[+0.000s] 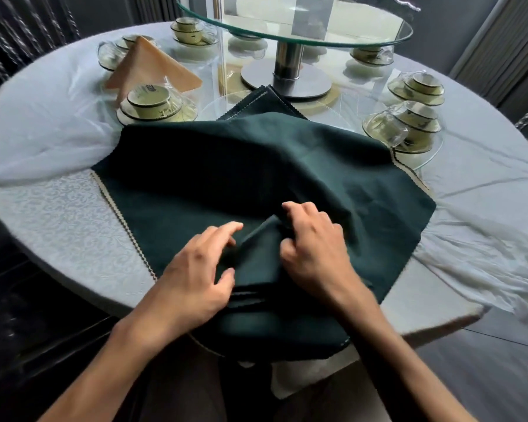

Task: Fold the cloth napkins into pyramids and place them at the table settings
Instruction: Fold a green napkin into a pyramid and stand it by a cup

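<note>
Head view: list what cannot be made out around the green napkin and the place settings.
- How many layers the green napkin has: the left hand and right hand cover its folds.
- Settings at the far side: blurred behind the glass turntable and its steel post.
- Print on the wrapped cup set: too small, glare on the plastic.
- Table's near edge: hidden by both forearms.

body: two bare forearms and hands, no sleeves in view | left hand [195, 269]: no ring, watch or glove; short plain nails | right hand [314, 248]: likewise unadorned, wrist bare | below the table [73, 239] edge: dark garment over the lap, detail too dim to tell
</note>
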A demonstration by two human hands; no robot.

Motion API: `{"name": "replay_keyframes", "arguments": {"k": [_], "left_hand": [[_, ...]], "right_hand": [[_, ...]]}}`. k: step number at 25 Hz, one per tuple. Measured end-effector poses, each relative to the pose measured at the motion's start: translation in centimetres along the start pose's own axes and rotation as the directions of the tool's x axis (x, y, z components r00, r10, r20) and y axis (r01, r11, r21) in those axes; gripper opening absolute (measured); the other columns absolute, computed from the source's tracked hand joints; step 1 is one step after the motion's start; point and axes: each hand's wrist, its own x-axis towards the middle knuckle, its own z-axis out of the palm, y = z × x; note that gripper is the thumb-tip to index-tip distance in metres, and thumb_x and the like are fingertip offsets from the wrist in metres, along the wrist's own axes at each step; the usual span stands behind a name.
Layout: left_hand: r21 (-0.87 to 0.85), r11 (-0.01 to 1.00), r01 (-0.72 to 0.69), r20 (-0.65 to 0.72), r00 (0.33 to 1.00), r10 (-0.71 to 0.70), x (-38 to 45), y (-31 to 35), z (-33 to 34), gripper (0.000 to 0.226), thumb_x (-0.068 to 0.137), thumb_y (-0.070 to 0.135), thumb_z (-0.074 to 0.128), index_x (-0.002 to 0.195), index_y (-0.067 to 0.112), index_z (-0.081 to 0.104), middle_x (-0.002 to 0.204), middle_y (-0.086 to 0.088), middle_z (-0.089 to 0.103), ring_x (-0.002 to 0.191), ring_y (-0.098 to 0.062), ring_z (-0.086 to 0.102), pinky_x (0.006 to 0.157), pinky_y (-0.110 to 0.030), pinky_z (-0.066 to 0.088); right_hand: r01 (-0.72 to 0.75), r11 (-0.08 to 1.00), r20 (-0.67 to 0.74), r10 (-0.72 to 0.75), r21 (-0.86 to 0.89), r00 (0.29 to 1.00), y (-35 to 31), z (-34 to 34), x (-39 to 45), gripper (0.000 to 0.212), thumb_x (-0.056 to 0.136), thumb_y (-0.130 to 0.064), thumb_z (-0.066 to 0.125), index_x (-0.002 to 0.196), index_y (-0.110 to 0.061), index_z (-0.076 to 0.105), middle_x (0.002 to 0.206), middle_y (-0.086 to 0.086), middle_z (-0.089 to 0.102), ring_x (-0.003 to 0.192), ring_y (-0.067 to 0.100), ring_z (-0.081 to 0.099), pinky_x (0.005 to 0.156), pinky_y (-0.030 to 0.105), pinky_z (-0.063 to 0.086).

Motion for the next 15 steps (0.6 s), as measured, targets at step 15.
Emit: {"name": "replay_keyframes", "arguments": {"k": [15], "left_hand": [[0.307, 0.914, -0.264, 0.042, 0.964, 0.264, -2.7, -2.6, 2.2, 0.05, 0.102, 0.048, 0.033, 0.146, 0.029, 0.046, 0.153, 0.006, 0.041, 0.144, -0.011, 0.033, 0.118, -0.033, 0.02]], "right_hand": [[0.094, 0.941, -0.083, -0.127, -0.326, 0.988, 5.5, 4.0, -4.5, 0.059, 0.098, -0.048, 0.025, 0.15, -0.023, 0.039, 0.154, 0.001, 0.039, 0.142, 0.025, 0.037, 0.112, 0.041, 0.019]]}}
